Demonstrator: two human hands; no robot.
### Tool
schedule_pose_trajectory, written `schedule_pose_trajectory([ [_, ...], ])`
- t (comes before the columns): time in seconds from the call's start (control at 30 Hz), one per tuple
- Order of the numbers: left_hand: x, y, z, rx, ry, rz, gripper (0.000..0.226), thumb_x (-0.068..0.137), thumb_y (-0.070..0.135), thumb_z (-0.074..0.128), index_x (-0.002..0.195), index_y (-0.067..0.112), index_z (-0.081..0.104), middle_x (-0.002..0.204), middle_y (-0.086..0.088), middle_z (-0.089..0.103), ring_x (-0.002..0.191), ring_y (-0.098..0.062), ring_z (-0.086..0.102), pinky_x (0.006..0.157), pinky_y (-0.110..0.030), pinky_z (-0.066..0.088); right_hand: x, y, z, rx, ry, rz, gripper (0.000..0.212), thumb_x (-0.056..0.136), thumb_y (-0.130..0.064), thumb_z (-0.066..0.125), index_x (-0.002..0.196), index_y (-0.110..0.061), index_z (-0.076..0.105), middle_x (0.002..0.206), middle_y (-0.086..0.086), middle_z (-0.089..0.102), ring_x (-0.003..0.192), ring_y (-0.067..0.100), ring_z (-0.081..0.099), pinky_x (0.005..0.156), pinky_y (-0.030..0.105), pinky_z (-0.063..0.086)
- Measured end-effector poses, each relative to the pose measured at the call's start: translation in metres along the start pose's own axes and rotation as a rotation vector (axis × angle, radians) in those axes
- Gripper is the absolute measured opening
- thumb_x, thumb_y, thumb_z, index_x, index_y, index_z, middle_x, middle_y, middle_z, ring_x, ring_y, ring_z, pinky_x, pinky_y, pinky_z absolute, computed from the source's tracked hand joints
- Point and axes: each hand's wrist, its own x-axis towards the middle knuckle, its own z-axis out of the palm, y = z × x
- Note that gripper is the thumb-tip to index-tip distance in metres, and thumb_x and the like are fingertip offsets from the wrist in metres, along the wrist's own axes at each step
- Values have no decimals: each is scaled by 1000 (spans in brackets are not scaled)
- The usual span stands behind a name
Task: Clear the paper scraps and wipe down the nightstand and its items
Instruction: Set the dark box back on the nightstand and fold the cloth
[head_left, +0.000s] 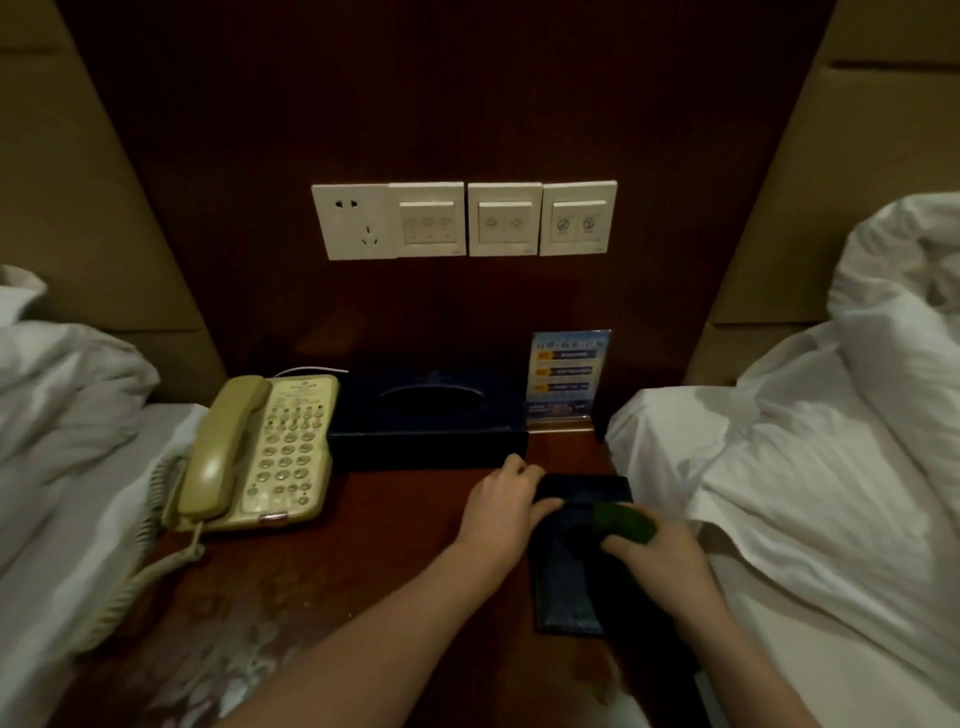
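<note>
- Fingers (537, 475) of the left hand (501, 499) curl over the far left corner of a dark blue folder (569, 571), thumb lying across its cover, steadying it on the nightstand (332, 582).
- Fingers of the right hand (657, 545) bunch round a green cloth (623, 522), pressing it onto the folder's grainy, leather-like cover.
- Reddish-brown and glossy, the wooden nightstand shows pale, smeared streaks near its front edge.
- Just beyond the left hand sits a dark blue rectangular tissue box (426, 415) with an oval slot, close to the folder's far edge.
- At left, a cream push-button telephone (260, 452) rests beside the box, its coiled cord (140, 566) hanging off the table's left side.
- Behind the folder, a clear acrylic stand holds a blue printed card (569, 374).
- Rumpled white bedding (805, 441) crowds the nightstand's right edge; four white wall plates (462, 218) line the dark panel above.
</note>
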Motion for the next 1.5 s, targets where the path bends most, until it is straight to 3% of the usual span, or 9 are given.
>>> schedule_pose_trajectory([
  [0.23,10,-2,-2,-92,52,-121,45,101,44,66,136,15,66,133,-8,64,115,-25,64,95,-39,55,19,-15,2,-13,-18,26,31,84,-9,79,113,-13,71,90,3,73,81,17,68,61,25,48],
  [0.37,-33,-7,-29,-230,62,-90,45,102,49,62,143,29,62,131,3,67,110,-12,65,95,-30,54,-9,-19,-2,-132,46,-87,47,80,-13,81,123,-26,67,103,-3,71,93,15,65,76,29,49],
  [0.5,-97,-79,-79,-257,376,-72,28,102,39,62,129,37,67,123,19,66,105,0,64,92,-27,56,-59,-37,13,54,40,-57,47,75,-8,87,106,-38,68,107,-1,71,102,22,63,96,42,46],
  [0.63,-123,-165,-141,-354,725,-449,42,99,35,69,139,31,60,135,9,59,118,-13,62,99,-37,54,-93,-75,70,269,-252,-24,49,73,5,85,108,-28,73,106,-4,73,102,11,63,95,30,42],
  [0.8,-126,-238,-175,-443,404,-804,81,92,53,72,156,12,43,153,-11,51,139,-30,53,113,-44,46,-95,-115,161,320,-436,-60,49,78,-9,86,119,-32,71,116,-5,70,105,12,62,102,37,46],
  [1.07,-114,-255,-165,-166,60,-792,65,102,59,54,141,8,53,134,-13,66,118,-33,65,85,-35,47,-67,-165,237,391,-507,-66,33,87,-17,78,115,-34,72,100,-5,78,81,3,73,70,21,54],
  [1.2,-107,-263,-153,-182,108,-793,63,102,58,54,141,9,50,135,-13,65,118,-34,65,84,-35,49,-67,-167,257,437,-474,-56,41,88,-13,76,119,-39,68,98,-13,77,83,-2,72,68,15,52],
  [1.4,-110,-284,-152,-198,232,-744,62,88,76,49,118,23,59,108,-6,72,86,-35,72,78,-50,63,-67,-168,272,457,-474,-69,50,89,-13,75,132,-37,64,106,-16,76,92,-4,70,70,11,51],
  [1.5,-110,-283,-150,-138,236,-706,60,94,71,50,124,20,60,115,-9,72,99,-35,70,87,-47,59,-65,-170,274,456,-451,-56,49,88,-14,76,132,-35,65,108,-13,75,89,-5,70,70,11,50],
])
